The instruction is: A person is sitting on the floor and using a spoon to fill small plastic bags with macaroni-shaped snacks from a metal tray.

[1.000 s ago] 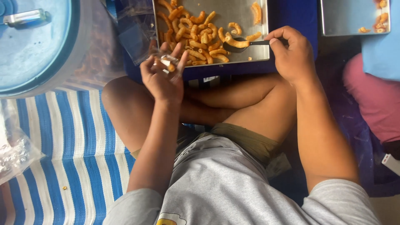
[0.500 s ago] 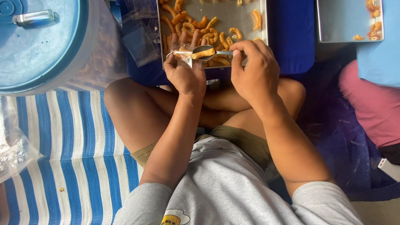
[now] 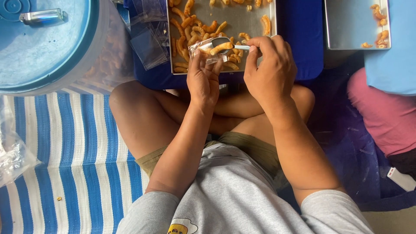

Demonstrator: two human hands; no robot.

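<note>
Head view, looking straight down on a seated person, legs crossed, grey shirt.

Left hand [image 3: 203, 80] raised over the near edge of a metal tray [image 3: 242, 19]; fingers pinched on a small clear plastic bag [image 3: 207, 48], holding its mouth open toward the right. Right hand [image 3: 271, 69] just beside it, closed around the handle of a spoon [image 3: 225, 43]. Spoon bowl sits at the bag's mouth, carrying one orange curled snack piece [image 3: 222, 47]. The two hands are close together, nearly touching, both above the tray's near rim.

Tray rests on a dark blue surface [image 3: 303, 39], far side of the knees. Loose orange snack pieces [image 3: 190, 26] scattered over it, thickest toward the left.

Left of the tray: a pile of empty clear bags [image 3: 147, 39], then a large clear container with a blue lid [image 3: 43, 43] at the far left, more snacks dimly visible through its wall.

Far right: a second metal tray [image 3: 351, 26] with a few pieces in its right corner. Near it, a pink-clad leg [image 3: 381, 117] of another person.

Blue-and-white striped mat [image 3: 65, 164] under the left side; a crumpled clear bag [image 3: 13, 156] at its left edge.
</note>
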